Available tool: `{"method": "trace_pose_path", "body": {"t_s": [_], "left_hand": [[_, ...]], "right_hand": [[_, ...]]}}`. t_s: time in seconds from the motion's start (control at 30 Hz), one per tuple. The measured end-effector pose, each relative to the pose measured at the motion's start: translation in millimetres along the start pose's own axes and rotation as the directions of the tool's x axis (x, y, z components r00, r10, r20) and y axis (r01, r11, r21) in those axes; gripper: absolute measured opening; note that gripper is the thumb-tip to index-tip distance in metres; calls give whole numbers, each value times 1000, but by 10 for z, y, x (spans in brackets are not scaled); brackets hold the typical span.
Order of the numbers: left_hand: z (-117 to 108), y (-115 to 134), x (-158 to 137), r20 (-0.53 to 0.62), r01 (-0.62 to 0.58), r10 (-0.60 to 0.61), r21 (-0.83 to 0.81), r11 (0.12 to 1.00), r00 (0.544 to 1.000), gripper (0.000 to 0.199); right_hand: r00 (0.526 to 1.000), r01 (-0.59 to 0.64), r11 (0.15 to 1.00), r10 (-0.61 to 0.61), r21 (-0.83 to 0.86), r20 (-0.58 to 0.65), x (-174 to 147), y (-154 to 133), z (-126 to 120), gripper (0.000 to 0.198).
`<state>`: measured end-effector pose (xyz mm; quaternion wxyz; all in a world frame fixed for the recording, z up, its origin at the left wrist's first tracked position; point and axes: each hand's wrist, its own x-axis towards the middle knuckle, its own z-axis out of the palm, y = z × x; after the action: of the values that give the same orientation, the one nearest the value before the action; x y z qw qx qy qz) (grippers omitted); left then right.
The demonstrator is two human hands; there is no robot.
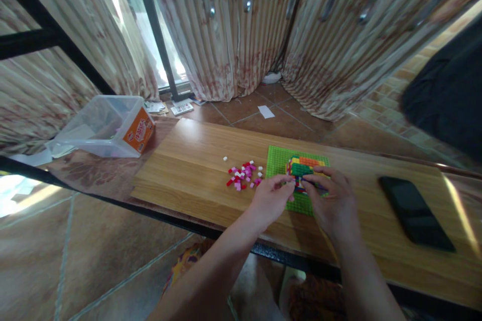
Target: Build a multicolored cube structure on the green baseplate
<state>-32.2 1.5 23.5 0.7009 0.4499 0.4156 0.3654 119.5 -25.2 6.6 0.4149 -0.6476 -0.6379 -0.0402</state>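
Note:
A small model of toy building bricks (302, 168) stands on a green studded baseplate (276, 158). Its top shows green, yellow and orange bricks, with white, red and purple lower down. My left hand (273, 195) is at the model's front left corner, thumb and fingers pinched together; whatever lies between them is too small to make out. From the right, my right hand (337, 198) closes its fingers around the model's right side and front, hiding part of it. Left of the baseplate, loose pink, red and white bricks (243, 175) lie in a scattered pile.
All this is on a wooden board (181, 160) on a table. A black phone (416, 213) lies at the right. A clear plastic box (101, 130) with an orange label stands at the far left. Dark metal framing (48, 35) crosses above, with curtains (241, 45) behind.

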Motion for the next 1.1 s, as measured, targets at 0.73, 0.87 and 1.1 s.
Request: {"method": "trace_pose_path", "body": {"t_s": [0.73, 0.87, 1.1], "left_hand": [[76, -159, 52, 243, -174, 119, 219, 960, 963, 45], [82, -159, 42, 263, -188, 125, 227, 956, 957, 47], [112, -155, 12, 245, -131, 80, 200, 971, 966, 52]], "right_hand": [[926, -359, 927, 368, 113, -82, 19, 17, 40, 30], [916, -379, 921, 387, 93, -105, 37, -35, 89, 34], [892, -414, 902, 429, 123, -145, 58, -82, 124, 28]]}}
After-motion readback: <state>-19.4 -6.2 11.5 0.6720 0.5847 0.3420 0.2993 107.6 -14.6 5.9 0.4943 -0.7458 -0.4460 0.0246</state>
